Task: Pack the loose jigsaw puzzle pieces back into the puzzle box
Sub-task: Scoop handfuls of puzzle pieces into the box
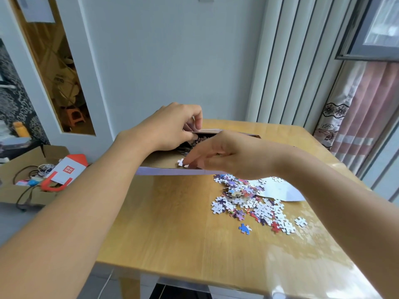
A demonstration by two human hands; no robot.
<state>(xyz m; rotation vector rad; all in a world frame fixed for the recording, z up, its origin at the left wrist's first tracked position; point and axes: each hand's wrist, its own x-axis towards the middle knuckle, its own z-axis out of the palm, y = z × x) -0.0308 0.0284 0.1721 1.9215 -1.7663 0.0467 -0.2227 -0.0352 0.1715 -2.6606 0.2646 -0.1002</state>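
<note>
Left hand [172,126] gripping box [164,164] rim, steadying it; right hand [218,154] pinching piece [181,162] over opening, pile [252,201] waiting on table [172,223].

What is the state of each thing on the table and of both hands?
puzzle box: open, tilted, some pieces inside.
left hand: grips the box's far edge.
right hand: over the box, white piece at its fingertips.
loose pieces: heaped on the table.

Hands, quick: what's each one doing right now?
Left hand: grips the far edge of the puzzle box.
Right hand: over the box, fingers at a white puzzle piece; grip cannot be told.
</note>
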